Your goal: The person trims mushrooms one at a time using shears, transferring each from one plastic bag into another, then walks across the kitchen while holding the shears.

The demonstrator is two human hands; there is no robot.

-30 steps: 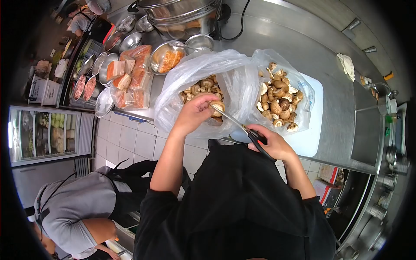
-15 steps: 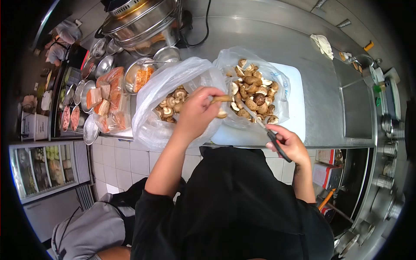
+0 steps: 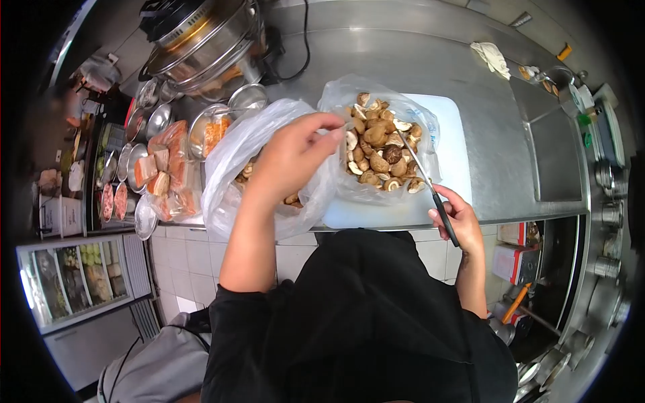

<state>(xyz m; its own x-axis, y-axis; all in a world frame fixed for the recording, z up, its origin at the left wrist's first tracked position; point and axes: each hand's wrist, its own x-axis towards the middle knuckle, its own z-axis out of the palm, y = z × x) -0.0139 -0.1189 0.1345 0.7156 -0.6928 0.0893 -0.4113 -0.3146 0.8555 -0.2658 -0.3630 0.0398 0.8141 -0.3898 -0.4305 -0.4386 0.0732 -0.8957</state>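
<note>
My right hand (image 3: 460,218) grips a knife (image 3: 445,215) by its black handle. The narrow blade points up and away, over the mushrooms (image 3: 379,138) in the clear plastic bag (image 3: 423,111) on the right. That bag lies open on a white cutting board (image 3: 457,134). My left hand (image 3: 292,158) is over the other plastic bag (image 3: 225,144), with thumb and index finger brought together near the edge where the two bags meet. Whatever lies between those fingertips is too small to make out. More mushrooms (image 3: 245,176) show inside the left bag, partly behind my forearm.
On the left of the steel counter (image 3: 490,151) are bagged orange-and-white blocks (image 3: 178,154) and several metal bowls (image 3: 248,97). A large steel appliance (image 3: 208,50) with a cord stands behind them. A cloth (image 3: 492,59) lies near a sink (image 3: 554,158) on the right. Another person's grey clothing (image 3: 158,366) shows lower left.
My left hand has moved up and slightly left; the mushroom it held out no longer shows. The knife has moved right, away from the left hand, and its blade now points more steeply upward.
</note>
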